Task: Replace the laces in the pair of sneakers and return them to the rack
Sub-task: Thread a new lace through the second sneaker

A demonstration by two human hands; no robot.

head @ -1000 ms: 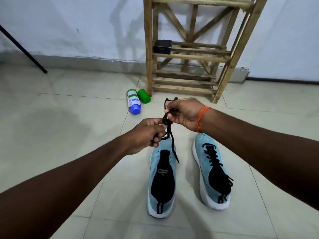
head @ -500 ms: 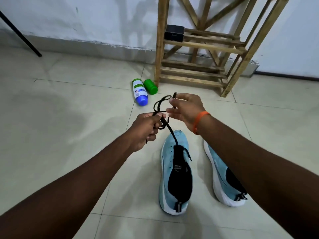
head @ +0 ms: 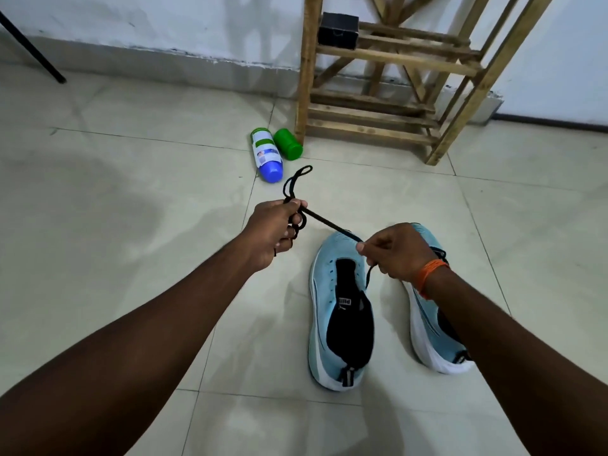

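Two light-blue sneakers stand side by side on the tiled floor. The left sneaker has a black tongue and no lace in it. My right forearm hides most of the right sneaker, which still shows black lacing. A black lace runs taut between my hands above the left sneaker's toe. My left hand grips a bunch of it, with a loop sticking up beyond the fingers. My right hand pinches the other part, and a short end hangs below it.
A wooden shoe rack stands against the wall behind the sneakers, with a small black box on a shelf. A white-and-blue bottle and a green container lie by its left leg. A black pole leans far left.
My hands have drawn apart. The right hand came down and right over the sneakers, pulling the lace straight, while the left hand keeps its bunch. The view tilted down and left.
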